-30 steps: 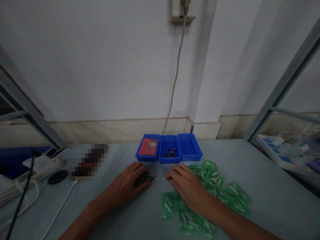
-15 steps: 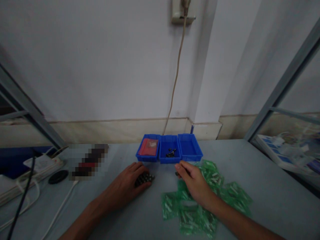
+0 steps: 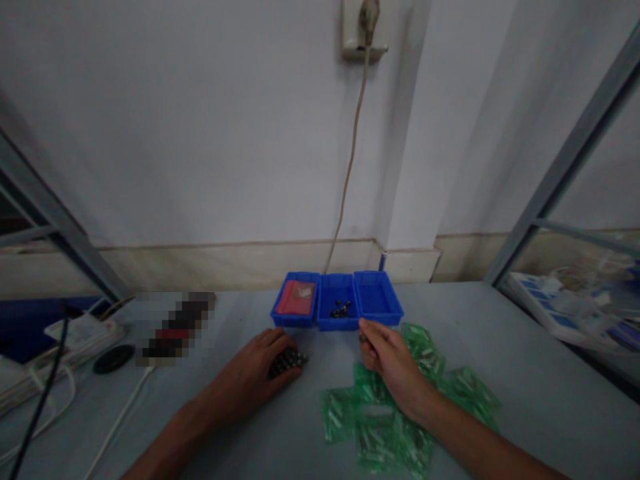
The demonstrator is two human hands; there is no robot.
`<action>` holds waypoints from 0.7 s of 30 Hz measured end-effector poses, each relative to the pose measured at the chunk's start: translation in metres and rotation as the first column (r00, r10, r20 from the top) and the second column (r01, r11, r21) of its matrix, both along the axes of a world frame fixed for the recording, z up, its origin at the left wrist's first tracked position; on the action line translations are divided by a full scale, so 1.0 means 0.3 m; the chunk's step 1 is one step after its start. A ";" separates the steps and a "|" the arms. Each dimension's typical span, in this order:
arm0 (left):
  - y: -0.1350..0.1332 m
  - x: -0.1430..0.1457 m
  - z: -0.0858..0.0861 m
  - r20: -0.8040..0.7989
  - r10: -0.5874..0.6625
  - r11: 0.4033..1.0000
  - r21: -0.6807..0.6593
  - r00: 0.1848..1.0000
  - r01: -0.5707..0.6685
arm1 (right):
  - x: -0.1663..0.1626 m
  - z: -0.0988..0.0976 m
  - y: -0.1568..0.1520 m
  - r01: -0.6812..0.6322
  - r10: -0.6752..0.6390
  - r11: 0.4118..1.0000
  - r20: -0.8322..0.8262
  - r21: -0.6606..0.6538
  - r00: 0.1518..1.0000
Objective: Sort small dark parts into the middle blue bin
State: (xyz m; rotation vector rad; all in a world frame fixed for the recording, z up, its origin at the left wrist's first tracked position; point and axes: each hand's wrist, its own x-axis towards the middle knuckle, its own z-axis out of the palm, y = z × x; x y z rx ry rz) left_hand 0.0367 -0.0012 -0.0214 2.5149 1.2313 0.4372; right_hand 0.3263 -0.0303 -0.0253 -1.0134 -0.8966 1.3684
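Observation:
Resting on the table, my left hand (image 3: pixel 263 363) curls around a cluster of small dark, shiny parts (image 3: pixel 289 361) that shows between thumb and fingers. My right hand (image 3: pixel 383 350) is closed in a pinch just in front of the blue bins, with a small dark piece (image 3: pixel 362 338) partly showing at its fingers. Under and beside that hand lie several green plastic packets (image 3: pixel 377 443) with slim silvery pieces inside. The middle blue bin (image 3: pixel 340 325) contains a few small dark parts (image 3: pixel 341 309).
A left blue bin (image 3: pixel 274 319) holds red packets (image 3: pixel 296 298); the right blue bin (image 3: pixel 377 297) adjoins the middle one. At left are a blurred-out dark object (image 3: pixel 177 330), a white cable (image 3: pixel 120 420), a black disc (image 3: pixel 114 359) and a power strip (image 3: pixel 107 337). A wall stands behind.
My right hand has shifted slightly right, its fingers curling in more. My left hand stays around the small parts. The whole view has tilted a little.

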 end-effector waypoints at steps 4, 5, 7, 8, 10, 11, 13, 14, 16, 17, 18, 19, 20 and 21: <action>0.000 0.001 0.002 -0.005 0.004 1.000 -0.009 1.000 -0.004 | 0.009 0.000 0.002 -0.040 0.036 0.999 -0.144 -0.024 0.989; -0.001 0.003 0.003 -0.008 0.008 1.000 -0.009 1.000 -0.008 | 0.011 0.000 0.003 -0.057 0.052 0.998 -0.178 -0.025 0.983; -0.003 0.005 0.005 -0.020 0.010 1.000 -0.020 1.000 -0.010 | 0.014 0.001 0.005 -0.082 0.075 0.996 -0.214 -0.022 0.974; -0.003 0.006 0.005 -0.022 0.015 1.000 -0.021 1.000 -0.015 | 0.014 0.002 0.006 -0.085 0.079 0.996 -0.218 -0.019 0.973; -0.004 0.007 0.004 -0.020 0.015 1.000 -0.019 1.000 -0.015 | 0.013 0.005 0.007 -0.084 0.078 0.996 -0.221 -0.015 0.972; -0.004 0.006 0.003 -0.018 0.014 1.000 -0.015 1.000 -0.015 | 0.012 0.007 0.007 -0.086 0.080 0.996 -0.221 -0.015 0.972; -0.003 0.004 0.000 -0.013 0.011 1.000 -0.009 1.000 -0.011 | 0.011 0.011 0.003 -0.104 0.096 0.994 -0.226 -0.021 0.969; -0.002 0.002 -0.001 -0.010 0.009 1.000 -0.006 1.000 -0.009 | 0.010 0.013 0.000 -0.121 0.112 0.992 -0.229 -0.024 0.967; -0.001 0.001 -0.002 -0.005 0.003 1.000 -0.002 1.000 -0.003 | 0.010 0.018 -0.007 -0.157 0.147 0.987 -0.237 -0.023 0.960; 0.000 0.000 -0.003 -0.004 -0.002 1.000 -0.001 1.000 0.002 | 0.009 0.020 -0.010 -0.170 0.160 0.985 -0.242 -0.020 0.957; 0.001 0.001 -0.003 -0.003 -0.004 1.000 0.002 1.000 0.004 | 0.010 0.021 -0.011 -0.177 0.168 0.984 -0.247 -0.016 0.954; 0.002 0.001 -0.003 -0.002 -0.007 1.000 0.005 1.000 0.007 | 0.010 0.023 -0.012 -0.182 0.173 0.983 -0.252 -0.013 0.952; 0.002 0.001 -0.004 -0.003 -0.007 1.000 0.009 1.000 0.007 | 0.010 0.024 -0.012 -0.182 0.173 0.983 -0.255 -0.012 0.951; 0.002 0.001 -0.004 -0.005 -0.008 1.000 0.011 1.000 0.008 | 0.010 0.025 -0.011 -0.177 0.168 0.984 -0.257 -0.013 0.952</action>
